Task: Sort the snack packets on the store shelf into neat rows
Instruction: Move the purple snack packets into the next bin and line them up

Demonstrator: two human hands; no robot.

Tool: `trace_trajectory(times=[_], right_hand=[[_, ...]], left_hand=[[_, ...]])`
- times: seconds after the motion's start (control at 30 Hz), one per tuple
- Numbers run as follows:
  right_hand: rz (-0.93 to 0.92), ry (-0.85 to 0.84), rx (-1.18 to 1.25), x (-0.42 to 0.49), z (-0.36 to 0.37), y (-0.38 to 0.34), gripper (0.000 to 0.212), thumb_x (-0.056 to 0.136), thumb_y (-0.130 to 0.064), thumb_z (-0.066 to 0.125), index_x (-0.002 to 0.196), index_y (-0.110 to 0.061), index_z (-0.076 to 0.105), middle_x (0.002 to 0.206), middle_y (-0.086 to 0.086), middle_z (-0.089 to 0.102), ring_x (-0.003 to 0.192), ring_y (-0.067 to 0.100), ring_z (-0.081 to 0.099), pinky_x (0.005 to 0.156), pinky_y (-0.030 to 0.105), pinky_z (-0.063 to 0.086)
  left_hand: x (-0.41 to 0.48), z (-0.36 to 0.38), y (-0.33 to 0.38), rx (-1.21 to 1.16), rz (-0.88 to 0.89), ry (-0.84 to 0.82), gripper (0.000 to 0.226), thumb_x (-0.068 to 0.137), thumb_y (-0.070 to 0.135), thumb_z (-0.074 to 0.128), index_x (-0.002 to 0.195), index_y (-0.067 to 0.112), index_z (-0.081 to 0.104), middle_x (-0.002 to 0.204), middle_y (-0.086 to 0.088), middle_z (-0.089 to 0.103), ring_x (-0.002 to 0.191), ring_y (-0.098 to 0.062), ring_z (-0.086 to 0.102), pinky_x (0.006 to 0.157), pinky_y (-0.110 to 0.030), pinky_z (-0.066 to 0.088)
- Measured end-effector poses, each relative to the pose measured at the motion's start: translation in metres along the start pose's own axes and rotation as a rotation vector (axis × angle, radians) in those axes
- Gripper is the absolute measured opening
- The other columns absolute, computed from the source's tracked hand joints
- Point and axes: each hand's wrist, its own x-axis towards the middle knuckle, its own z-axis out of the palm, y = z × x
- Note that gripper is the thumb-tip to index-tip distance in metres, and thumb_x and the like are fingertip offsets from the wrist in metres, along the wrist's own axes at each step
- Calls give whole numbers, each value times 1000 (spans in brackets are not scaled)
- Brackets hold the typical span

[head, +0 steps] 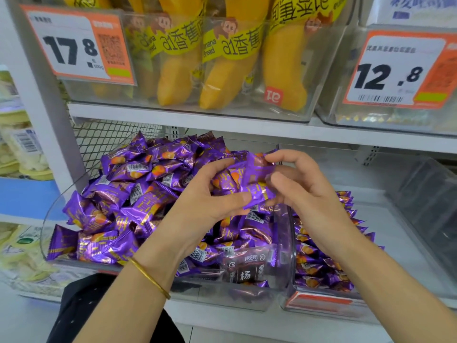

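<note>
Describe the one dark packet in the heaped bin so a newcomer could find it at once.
Start at the lower shelf, under the yellow banana bread packs, and find the left clear bin heaped with purple packets. Look at its front right corner, low against the clear wall. The dark packet there is near-black with white characters, while every neighbour is shiny purple.

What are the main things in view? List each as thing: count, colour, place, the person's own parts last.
left bin: one, clear, lower shelf
right bin: one, clear, beside it
loose packets: many, purple, heaped in left bin
rowed packets: many, purple, right bin
dark packet: one, brown, left bin front
held packets: few, purple, between hands
banana breads: several, yellow, upper shelf
17.8 tag: one, orange-white, upper left
12.8 tag: one, orange-white, upper right
bangle: one, gold, left wrist
left hand: one, gripping held packets
right hand: one, pinching held packets
</note>
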Motion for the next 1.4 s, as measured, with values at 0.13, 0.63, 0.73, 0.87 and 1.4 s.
trace_trajectory(times=[0.13, 0.63, 0.73, 0.87, 1.4], right_hand=[[-7, 148, -36, 1, 5, 2, 19, 89, -7, 58, 90, -25, 53, 97, 5, 62, 77, 13, 59, 63, 25, 49], [127, 15, 153, 0, -9, -1, 30, 67, 0, 62, 71, -29, 69, 102, -10, 68, 67, 14, 59, 61, 22, 50], [106, 31, 180, 0, -8, 1, 42, 76, 15, 55, 72, -23, 71, 87, -1, 69, 67, 17, 58, 61, 21, 49], [101, 26, 321, 1, -7, 1, 33, 76, 8, 45, 75, -9, 74, 84, 10, 69, 72, 21, 63, 62, 26, 53], [194, -104, 73, 2, -18, -1, 33, 74, 4, 67, 102, -14, 65, 91, 1, 71, 71, 16, 63, 62, 23, 54]], left_hand=[[1, 2, -4, 65, 17, 8, 68, 62, 2, 81, 119, 28, 54, 106, -10, 68, 92, -23, 68, 80, -38, 56], [3, -7, -5, 94, 56, -47, 56, 75, -8, 65, 112, 33, 58, 105, -8, 65, 86, -20, 60, 73, -39, 57], [3, -6, -7, 80, 42, -86, 54, 83, -10, 57, 117, 32, 57, 107, 4, 66, 83, -12, 63, 68, -26, 54], [2, -5, -6, 59, 15, -92, 56, 87, -11, 51, 124, 31, 54, 112, 5, 65, 80, -14, 64, 68, -27, 56], [-3, -6, -2, 367, 187, -101, 66, 88, -5, 54, 132, 34, 25, 112, -4, 58, 69, -13, 54, 62, -28, 51]])
